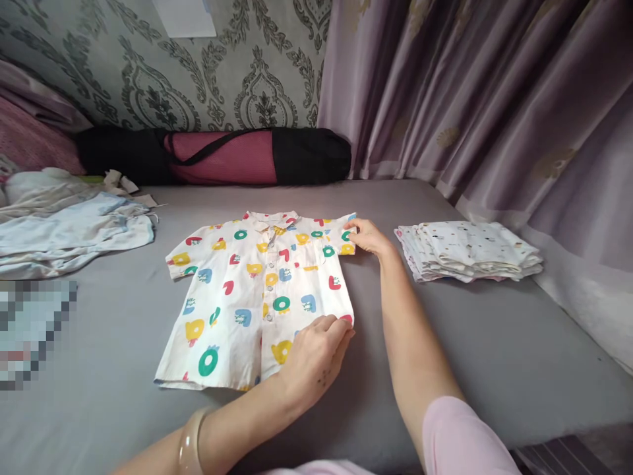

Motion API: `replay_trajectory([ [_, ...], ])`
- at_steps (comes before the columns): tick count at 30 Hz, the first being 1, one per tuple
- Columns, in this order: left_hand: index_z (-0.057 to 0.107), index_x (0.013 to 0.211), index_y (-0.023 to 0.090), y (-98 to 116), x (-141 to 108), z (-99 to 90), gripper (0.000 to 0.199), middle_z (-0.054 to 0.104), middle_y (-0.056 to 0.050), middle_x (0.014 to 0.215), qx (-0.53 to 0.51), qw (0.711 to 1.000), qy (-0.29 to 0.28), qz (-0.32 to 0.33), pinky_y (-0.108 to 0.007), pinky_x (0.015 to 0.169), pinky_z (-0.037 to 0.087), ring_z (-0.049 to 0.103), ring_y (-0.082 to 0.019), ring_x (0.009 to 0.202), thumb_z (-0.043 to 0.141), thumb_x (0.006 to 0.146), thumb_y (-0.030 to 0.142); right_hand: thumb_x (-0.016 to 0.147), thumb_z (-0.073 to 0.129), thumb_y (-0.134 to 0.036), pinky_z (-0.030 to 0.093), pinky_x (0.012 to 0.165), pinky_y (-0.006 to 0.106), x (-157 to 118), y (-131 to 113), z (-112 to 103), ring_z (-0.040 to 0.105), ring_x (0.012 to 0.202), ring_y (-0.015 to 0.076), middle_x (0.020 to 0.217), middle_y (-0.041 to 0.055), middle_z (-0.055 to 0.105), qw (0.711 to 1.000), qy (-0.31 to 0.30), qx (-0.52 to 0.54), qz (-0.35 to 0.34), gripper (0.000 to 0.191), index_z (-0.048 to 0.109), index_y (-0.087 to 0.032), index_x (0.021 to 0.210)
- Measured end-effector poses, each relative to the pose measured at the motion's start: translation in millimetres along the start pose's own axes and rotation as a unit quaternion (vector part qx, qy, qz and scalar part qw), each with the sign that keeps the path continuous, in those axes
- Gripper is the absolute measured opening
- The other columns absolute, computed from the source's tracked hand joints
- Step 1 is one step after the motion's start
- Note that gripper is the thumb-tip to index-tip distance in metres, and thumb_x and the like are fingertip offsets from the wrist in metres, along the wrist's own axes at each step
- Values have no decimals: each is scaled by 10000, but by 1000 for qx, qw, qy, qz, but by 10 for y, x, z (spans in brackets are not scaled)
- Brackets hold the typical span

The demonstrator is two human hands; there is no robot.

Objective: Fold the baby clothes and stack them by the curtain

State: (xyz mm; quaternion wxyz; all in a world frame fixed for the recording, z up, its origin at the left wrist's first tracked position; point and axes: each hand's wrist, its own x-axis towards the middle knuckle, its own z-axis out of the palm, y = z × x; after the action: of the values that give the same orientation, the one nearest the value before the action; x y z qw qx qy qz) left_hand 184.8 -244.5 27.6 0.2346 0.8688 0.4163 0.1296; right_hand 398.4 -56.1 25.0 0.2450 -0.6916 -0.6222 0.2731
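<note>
A small white short-sleeved shirt (247, 284) with colourful printed shapes lies front up on the grey sheet, collar away from me. My left hand (319, 356), with a bangle (190, 442) on its wrist, reaches across the lower front. Its fingers are closed on the shirt's right side edge, and the hand hides the lower right corner. At the right sleeve, my right hand (364, 236) pinches the cuff between thumb and fingers. The left sleeve (182, 254) lies spread flat.
To the right sits a stack of folded white printed cloths (469, 251). Crumpled light clothes (74, 227) lie at the left, above a pixelated patch. Along the patterned wall rests a long black and maroon bag (222, 157). Purple curtains (469, 99) hang at the right.
</note>
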Motion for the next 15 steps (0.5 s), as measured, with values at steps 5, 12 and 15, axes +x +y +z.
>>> replay_trajectory([
  [5,565,1023,217,17,64,116,198,669,-40,942,-11,999,-31,0,-272,714,482,624,-170,843,367,1016,223,780,521,-84,470,789,257,61,112,56,597,789,156,986,50,677,998,7,-65,-12,435,677,-150,1181],
  [12,579,1011,217,20,46,190,252,654,-47,972,37,997,-35,58,-313,775,510,600,-190,883,327,1016,204,844,492,-63,419,999,306,14,145,75,557,1189,220,1284,97,620,987,15,-158,2,420,667,-184,1206],
  [15,583,1031,211,53,9,203,173,632,-55,1011,71,993,-31,92,-336,777,508,580,-209,900,417,983,200,866,458,-51,410,1014,380,-52,37,76,526,1235,285,1302,166,583,972,38,-227,48,403,675,-157,1188],
])
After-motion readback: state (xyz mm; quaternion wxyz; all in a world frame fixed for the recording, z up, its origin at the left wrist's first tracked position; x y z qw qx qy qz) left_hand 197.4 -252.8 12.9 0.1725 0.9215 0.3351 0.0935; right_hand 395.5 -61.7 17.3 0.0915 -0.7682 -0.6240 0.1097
